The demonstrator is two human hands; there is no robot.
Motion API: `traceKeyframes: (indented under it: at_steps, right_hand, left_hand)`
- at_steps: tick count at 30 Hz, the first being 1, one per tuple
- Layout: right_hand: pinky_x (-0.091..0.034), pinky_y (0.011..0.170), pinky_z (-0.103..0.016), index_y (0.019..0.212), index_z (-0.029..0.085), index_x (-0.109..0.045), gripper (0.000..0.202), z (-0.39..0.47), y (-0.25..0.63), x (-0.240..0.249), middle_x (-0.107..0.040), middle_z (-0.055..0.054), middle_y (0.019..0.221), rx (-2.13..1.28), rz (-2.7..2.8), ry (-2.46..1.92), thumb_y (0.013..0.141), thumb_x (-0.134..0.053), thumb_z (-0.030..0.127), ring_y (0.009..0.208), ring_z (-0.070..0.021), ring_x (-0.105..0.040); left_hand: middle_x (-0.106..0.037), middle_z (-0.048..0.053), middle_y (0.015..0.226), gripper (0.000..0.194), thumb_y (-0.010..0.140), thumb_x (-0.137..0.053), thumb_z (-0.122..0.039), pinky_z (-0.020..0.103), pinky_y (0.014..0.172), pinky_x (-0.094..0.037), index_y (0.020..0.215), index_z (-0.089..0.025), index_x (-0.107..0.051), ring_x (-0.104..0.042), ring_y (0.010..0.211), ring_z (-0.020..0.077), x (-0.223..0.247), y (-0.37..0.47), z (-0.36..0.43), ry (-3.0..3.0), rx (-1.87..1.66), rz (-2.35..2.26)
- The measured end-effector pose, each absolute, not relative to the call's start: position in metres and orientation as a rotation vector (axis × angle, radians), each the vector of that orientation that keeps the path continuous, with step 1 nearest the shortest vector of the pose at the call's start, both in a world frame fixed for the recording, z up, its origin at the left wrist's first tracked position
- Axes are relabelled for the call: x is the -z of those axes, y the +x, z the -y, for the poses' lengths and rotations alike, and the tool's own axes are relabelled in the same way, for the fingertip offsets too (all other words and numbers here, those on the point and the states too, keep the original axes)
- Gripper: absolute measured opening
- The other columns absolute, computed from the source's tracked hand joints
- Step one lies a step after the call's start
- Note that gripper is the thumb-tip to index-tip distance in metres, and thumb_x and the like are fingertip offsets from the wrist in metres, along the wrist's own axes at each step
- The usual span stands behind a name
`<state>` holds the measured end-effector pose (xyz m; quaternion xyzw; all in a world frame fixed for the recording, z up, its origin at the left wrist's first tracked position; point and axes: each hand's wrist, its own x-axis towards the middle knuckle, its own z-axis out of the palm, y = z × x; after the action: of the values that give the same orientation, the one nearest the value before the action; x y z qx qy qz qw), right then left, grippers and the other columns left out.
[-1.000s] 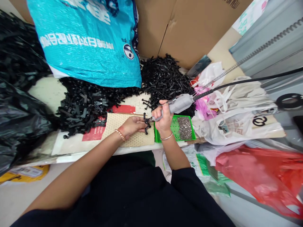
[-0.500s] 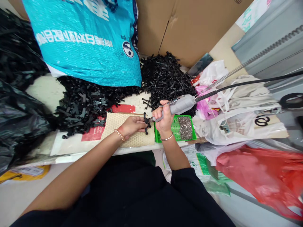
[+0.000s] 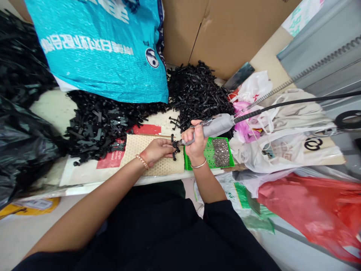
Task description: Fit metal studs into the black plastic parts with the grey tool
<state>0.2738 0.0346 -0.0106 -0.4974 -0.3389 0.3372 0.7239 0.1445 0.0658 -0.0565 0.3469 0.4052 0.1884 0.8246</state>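
My left hand [image 3: 158,151] pinches a small black plastic part [image 3: 174,147] above a cream textured mat [image 3: 149,165]. Wrapped in my right hand [image 3: 195,141] is a grey power screwdriver [image 3: 217,125], its tip touching the black part from the right. A black cable runs from the tool's rear to the upper right. Just right of my right wrist, a green tray [image 3: 231,160] holds many small metal screws [image 3: 221,152].
Piles of black parts lie behind the mat, at left [image 3: 96,128] and centre [image 3: 197,94]. A blue bag [image 3: 107,67] stands behind the left pile. Plastic bags [image 3: 284,146] cover the right side; a coiled hose [image 3: 310,66] crosses above them. A black bag [image 3: 25,146] is at far left.
Both hands keep the same hold and place. The rear of the screwdriver and its cable have shifted very slightly.
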Motion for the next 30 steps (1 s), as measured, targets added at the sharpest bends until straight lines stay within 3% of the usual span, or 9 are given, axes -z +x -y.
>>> traceKeyframes:
  at_steps: [7,23,27,30]
  right_hand:
    - [-0.036,0.045,-0.028,0.088,0.027,-0.055,0.045,-0.034,0.272,0.013,-0.03,0.011,0.047,-0.759,0.737,-1.12,0.075,-0.064,0.07,0.04,-0.0088,-0.035]
    - [-0.033,0.043,-0.021,0.082,0.026,-0.044,0.042,-0.04,0.272,0.012,-0.033,0.016,0.044,-1.006,0.943,-1.058,0.074,-0.066,0.062,0.037,-0.0052,-0.032]
    - [-0.036,0.049,-0.018,0.084,0.024,-0.049,0.029,-0.042,0.274,0.01,-0.036,0.015,0.046,-1.074,0.935,-1.071,0.08,-0.061,0.05,0.04,-0.0035,-0.035]
    - [-0.03,0.044,-0.017,0.079,0.025,-0.049,0.034,-0.042,0.274,0.003,-0.035,0.016,0.042,-1.128,0.911,-1.008,0.074,-0.069,0.052,0.036,-0.0038,-0.03]
  left_hand:
    - [-0.074,0.003,0.075,0.032,0.057,-0.091,-0.011,0.03,0.077,-0.06,0.084,-0.012,-0.073,-0.069,0.07,0.0144,0.058,0.144,-0.066,0.746,-0.397,-0.842]
    - [-0.074,0.004,0.07,0.032,0.048,-0.091,-0.009,0.025,0.064,-0.06,0.074,-0.01,-0.072,-0.069,0.064,0.0139,0.054,0.146,-0.068,0.734,-0.376,-0.911]
    - [-0.074,0.005,0.07,0.025,0.054,-0.087,-0.005,0.024,0.061,-0.06,0.073,-0.01,-0.072,-0.069,0.061,0.014,0.058,0.149,-0.07,0.726,-0.385,-0.917]
    - [-0.071,0.004,0.064,0.02,0.057,-0.082,0.0,0.024,0.06,-0.06,0.068,-0.011,-0.069,-0.067,0.057,0.013,0.054,0.152,-0.064,0.726,-0.399,-0.92]
